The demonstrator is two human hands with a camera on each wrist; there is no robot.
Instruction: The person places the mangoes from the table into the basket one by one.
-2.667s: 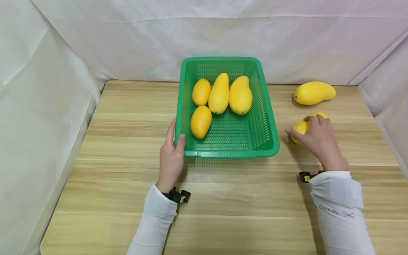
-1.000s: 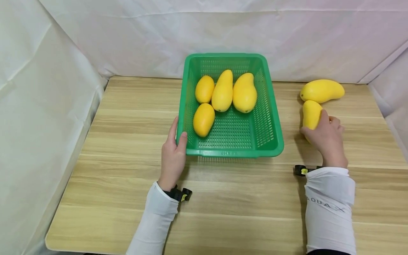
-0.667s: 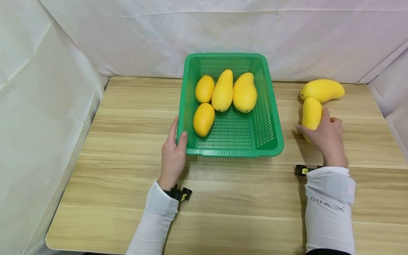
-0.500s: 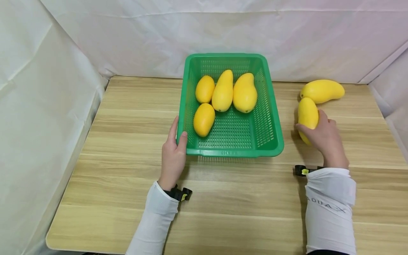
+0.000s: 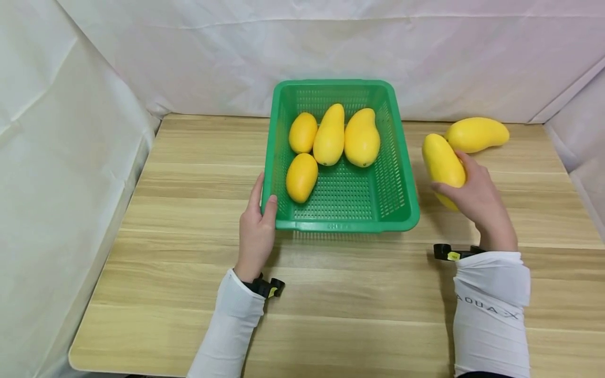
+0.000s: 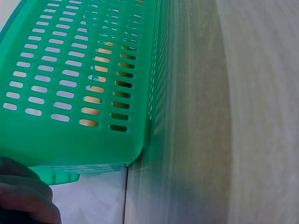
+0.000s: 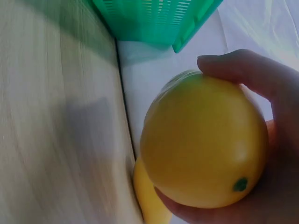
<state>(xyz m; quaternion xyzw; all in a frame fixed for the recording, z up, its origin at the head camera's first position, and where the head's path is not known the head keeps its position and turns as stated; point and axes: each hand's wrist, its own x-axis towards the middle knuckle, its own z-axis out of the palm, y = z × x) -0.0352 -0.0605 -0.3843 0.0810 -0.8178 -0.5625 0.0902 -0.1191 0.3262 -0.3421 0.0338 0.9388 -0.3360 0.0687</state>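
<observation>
In the head view my right hand (image 5: 484,197) grips a yellow mango (image 5: 443,164) between thumb and fingers. The right wrist view shows that mango (image 7: 201,140) raised off the tabletop, with the thumb across one side. Another mango (image 5: 477,134) lies on the table just behind it. My left hand (image 5: 257,236) holds the green plastic basket (image 5: 345,227) at its near left corner, thumb over the rim and fingers along the outer wall. Inside the basket sit several mangoes, two rounder ones on the left and two longer ones (image 5: 329,135) toward the back.
The wooden table (image 5: 189,252) carries everything. White cloth walls (image 5: 212,58) stand along its back and sides. Black wrist mounts with cameras (image 5: 267,287) sit at both wrists. The basket's near right floor shows bare mesh.
My right hand first shifted and turned the mango on the table, then lifted it and tilted it leftward toward the basket. My left hand has kept its hold on the basket.
</observation>
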